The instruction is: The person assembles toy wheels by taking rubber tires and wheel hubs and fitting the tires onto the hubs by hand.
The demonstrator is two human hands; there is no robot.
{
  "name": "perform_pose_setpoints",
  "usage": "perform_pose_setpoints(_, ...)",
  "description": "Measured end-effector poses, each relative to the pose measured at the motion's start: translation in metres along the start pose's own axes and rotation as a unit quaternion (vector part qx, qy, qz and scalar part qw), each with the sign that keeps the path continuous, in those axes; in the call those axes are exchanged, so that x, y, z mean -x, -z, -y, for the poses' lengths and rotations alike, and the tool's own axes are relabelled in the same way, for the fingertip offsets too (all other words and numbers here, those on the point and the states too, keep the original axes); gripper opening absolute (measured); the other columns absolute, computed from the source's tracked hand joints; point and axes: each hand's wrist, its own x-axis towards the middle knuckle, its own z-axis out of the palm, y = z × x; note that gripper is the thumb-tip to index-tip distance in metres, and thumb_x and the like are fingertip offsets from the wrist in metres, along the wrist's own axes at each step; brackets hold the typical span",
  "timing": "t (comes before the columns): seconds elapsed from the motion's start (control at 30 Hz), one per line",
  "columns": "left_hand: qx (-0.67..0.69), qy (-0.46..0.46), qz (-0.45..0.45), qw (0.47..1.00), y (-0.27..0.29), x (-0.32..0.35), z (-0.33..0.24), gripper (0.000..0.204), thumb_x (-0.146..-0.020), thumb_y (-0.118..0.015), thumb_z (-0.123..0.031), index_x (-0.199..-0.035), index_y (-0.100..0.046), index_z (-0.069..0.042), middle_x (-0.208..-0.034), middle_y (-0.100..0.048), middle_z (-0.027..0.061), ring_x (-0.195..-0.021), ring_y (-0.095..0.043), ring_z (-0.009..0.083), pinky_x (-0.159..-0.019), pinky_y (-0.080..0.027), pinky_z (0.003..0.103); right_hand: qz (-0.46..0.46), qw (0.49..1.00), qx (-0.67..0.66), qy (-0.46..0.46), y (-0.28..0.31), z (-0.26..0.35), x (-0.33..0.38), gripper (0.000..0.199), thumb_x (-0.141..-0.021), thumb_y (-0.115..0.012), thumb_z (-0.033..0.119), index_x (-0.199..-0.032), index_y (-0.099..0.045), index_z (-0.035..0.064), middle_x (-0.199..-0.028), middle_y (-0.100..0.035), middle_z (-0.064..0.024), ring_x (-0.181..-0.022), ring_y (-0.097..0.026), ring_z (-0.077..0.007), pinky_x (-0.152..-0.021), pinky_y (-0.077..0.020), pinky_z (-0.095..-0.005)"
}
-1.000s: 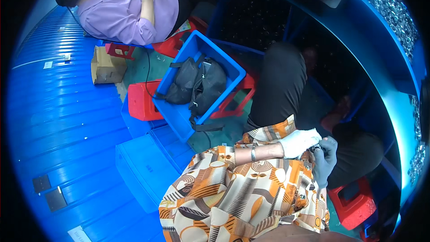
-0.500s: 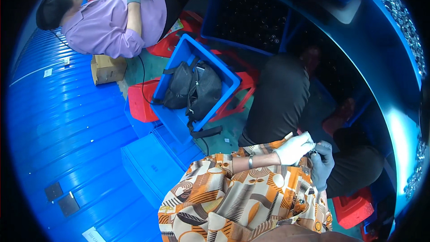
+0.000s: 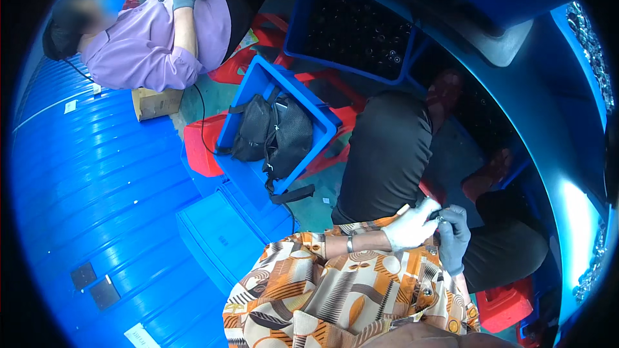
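My left hand, in a white glove, is closed with its fingertips pressed together above my lap. Right beside it, my right hand, in a grey glove, has its fingers curled inward. Between the fingertips of both hands sits a small shiny part; it is too small and too covered to name its kind. A metal band circles my left wrist. Below the hands lies my patterned orange and brown shirt, and beyond them are my dark trousers.
A blue crate with black bags stands ahead on the left. Beyond it, a blue bin holds many small dark rings. At right, a blue tray edge curves past. A co-worker in a purple shirt sits far left.
My two hands have shifted slightly left in the view and stay together at the small part. The surroundings shift a little as my head moves. The co-worker's gloved hands have moved slightly left.
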Motion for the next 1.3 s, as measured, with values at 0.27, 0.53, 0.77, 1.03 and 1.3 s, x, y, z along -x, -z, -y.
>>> perform_pose_setpoints(0.27, -0.091, -0.043, -0.052, 0.994, -0.011, -0.002, 0.002, 0.032, -0.09, -0.048, -0.011, -0.118, -0.034, 0.0, -0.08, -0.058, 0.0212, -0.067, -0.062, 0.0335, -0.057, -0.048, 0.041, -0.02, 0.992, 0.0, -0.126, -0.005, 0.002, 0.004, 0.023, -0.085, -0.053, 0.008, -0.104, -0.059, -0.0021, -0.092, -0.059, -0.0059, -0.081, -0.052, -0.0106, -0.074, -0.0433, -0.0254)
perform_pose_setpoints(0.53, -0.295, -0.118, -0.087, 0.944, -0.022, -0.013, 0.021, 0.02, -0.088, -0.049, -0.01, -0.104, -0.051, 0.002, -0.071, -0.058, 0.0119, -0.07, -0.06, 0.0225, -0.073, -0.045, 0.033, -0.054, 0.99, 0.087, -0.099, -0.011, -0.011, 0.003, 0.013, -0.085, -0.055, 0.007, -0.095, -0.057, -0.0013, -0.088, -0.058, -0.0054, -0.078, -0.052, -0.0106, -0.072, -0.0431, -0.0247)
perform_pose_setpoints(0.77, -0.681, -0.24, 0.001, 0.692, -0.027, -0.022, 0.028, 0.021, -0.084, -0.051, -0.013, -0.086, -0.067, 0.001, -0.074, -0.06, 0.0111, -0.072, -0.056, 0.021, -0.077, -0.045, 0.033, -0.087, 0.987, 0.087, -0.106, -0.016, -0.016, 0.003, 0.005, -0.089, -0.052, 0.004, -0.091, -0.055, -0.0001, -0.078, -0.055, -0.0016, -0.069, -0.047, -0.0078, -0.065, -0.041, -0.023)
perform_pose_setpoints(1.03, -0.383, -0.263, -0.123, 0.877, -0.025, -0.02, 0.032, 0.02, -0.084, -0.053, -0.009, -0.094, -0.054, 0.008, -0.074, -0.059, 0.0157, -0.062, -0.061, 0.0245, -0.063, -0.05, 0.03, -0.079, 0.988, 0.126, -0.046, -0.015, -0.012, 0.013, 0.012, -0.092, -0.05, 0.009, -0.097, -0.054, -0.0009, -0.09, -0.056, -0.0051, -0.081, -0.049, -0.0106, -0.075, -0.0406, -0.0244)
perform_pose_setpoints(1.3, -0.086, -0.176, -0.064, 0.979, -0.022, -0.004, 0.023, 0.016, -0.085, -0.055, -0.006, -0.098, -0.05, 0.003, -0.072, -0.056, 0.0136, -0.067, -0.064, 0.0233, -0.056, -0.049, 0.031, -0.084, 0.985, 0.145, -0.034, -0.011, -0.017, 0.025, 0.01, -0.092, -0.052, 0.011, -0.093, -0.053, 0.0003, -0.083, -0.055, -0.0051, -0.077, -0.049, -0.0114, -0.072, -0.0416, -0.0267)
